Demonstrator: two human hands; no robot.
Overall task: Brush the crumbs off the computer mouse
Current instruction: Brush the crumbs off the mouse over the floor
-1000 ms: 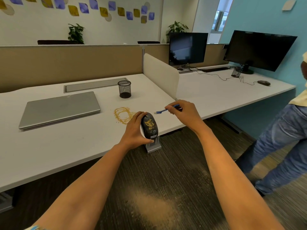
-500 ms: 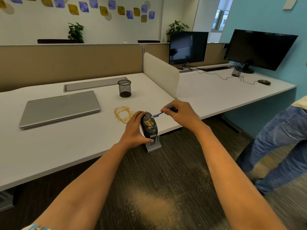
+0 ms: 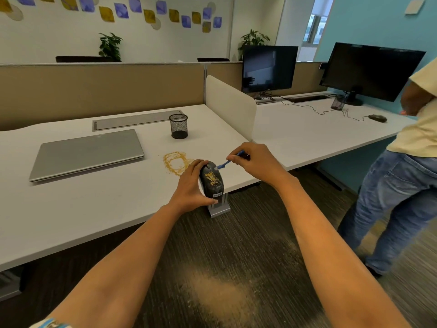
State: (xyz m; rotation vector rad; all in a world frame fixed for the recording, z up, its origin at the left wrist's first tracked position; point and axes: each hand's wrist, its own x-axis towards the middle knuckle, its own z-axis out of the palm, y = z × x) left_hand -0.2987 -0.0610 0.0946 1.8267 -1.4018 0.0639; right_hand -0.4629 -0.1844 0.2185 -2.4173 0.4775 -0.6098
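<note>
Head cam, mouse (image 3: 211, 179) in L hand (image 3: 189, 188), brush (image 3: 227, 159) touching

we see an office with a long white counter (image 3: 71, 209) backed by a tan partition (image 3: 101, 91). on it lie a closed laptop (image 3: 87, 152) and a mesh cup (image 3: 178, 126), and a white divider (image 3: 230, 107) splits it. two dark monitors (image 3: 269, 67) stand to the right. the far white wall (image 3: 71, 39) carries blue and yellow tiles, with plants (image 3: 110, 46) below; the right wall (image 3: 378, 24) is teal. the carpet (image 3: 212, 256) is dark and striped.
</note>
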